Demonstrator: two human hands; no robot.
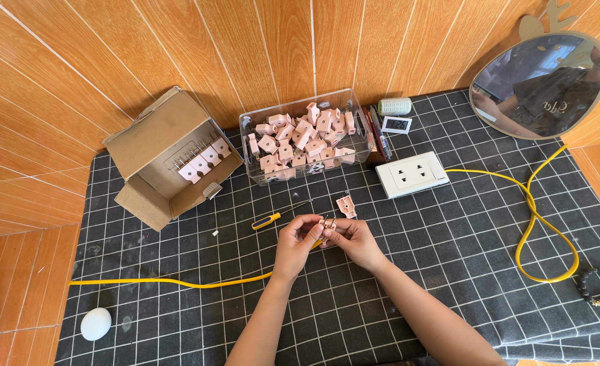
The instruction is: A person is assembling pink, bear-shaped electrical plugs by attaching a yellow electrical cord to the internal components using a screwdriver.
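Both hands, left hand (298, 234) and right hand (351, 238), pinch one pink plug (327, 223) between them; the cable (178, 281) trails off toward eight o'clock.

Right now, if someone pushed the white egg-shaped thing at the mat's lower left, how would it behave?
The egg would probably roll: it looks smooth and rounded, with no flat base showing. It would likely curve rather than run straight, given its oval shape. The cloth mat may slow it. Weight and fragility can't be judged.

2 hands (298, 240) (355, 240) together on a small pink plug part (327, 223), above the yellow cable (171, 281) on the desk (449, 257).
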